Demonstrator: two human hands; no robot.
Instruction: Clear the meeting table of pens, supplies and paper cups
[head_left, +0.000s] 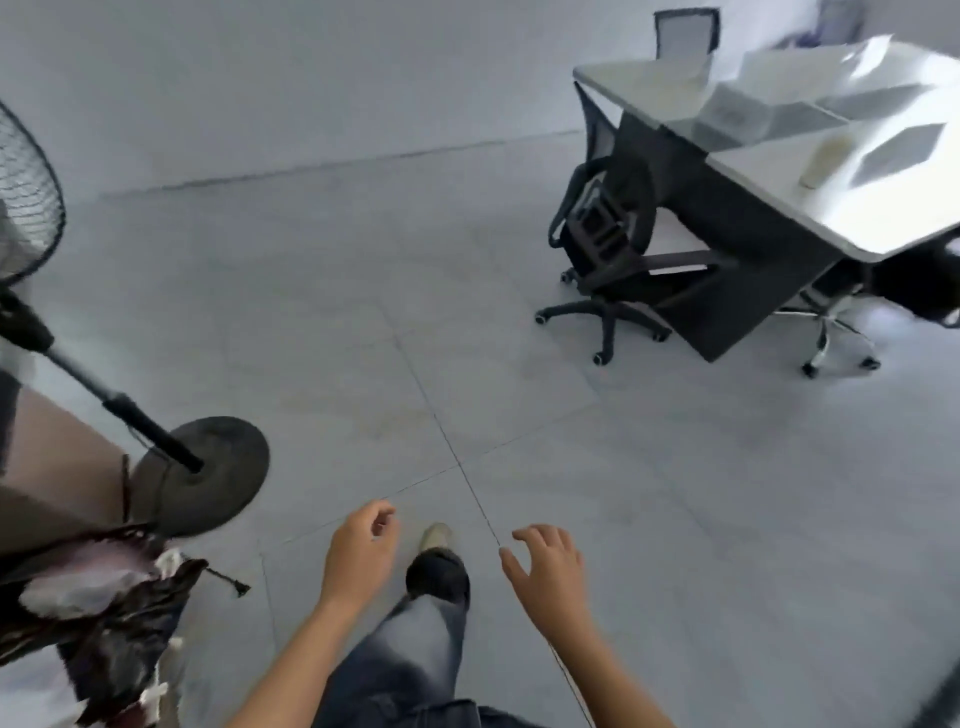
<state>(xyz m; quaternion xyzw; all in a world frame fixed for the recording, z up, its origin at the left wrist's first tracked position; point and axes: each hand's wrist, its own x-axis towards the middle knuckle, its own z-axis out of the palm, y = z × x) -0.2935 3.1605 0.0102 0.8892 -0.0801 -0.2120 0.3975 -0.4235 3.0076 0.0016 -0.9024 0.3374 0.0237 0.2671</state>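
Both arms reach forward over the floor: left hand (361, 548) loosely curled and holding nothing, right hand (545, 564) spread, fingers relaxed, empty too.

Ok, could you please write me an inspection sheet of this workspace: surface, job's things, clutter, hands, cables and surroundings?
Surface: white meeting table at the far right, out of reach; grey tiled floor in between.
Job's things: blurred white sheets or boxes and a pale object on the table; pens and cups cannot be made out.
Clutter: dark waste bag at lower left, with pale waste inside.
Hands: left hand and right hand loosely curled, holding nothing.
Cables: thin cord with a plug on the floor, near the fan's base.
Surroundings: standing fan at left; black office chair at the table's end; second chair with a chrome base.
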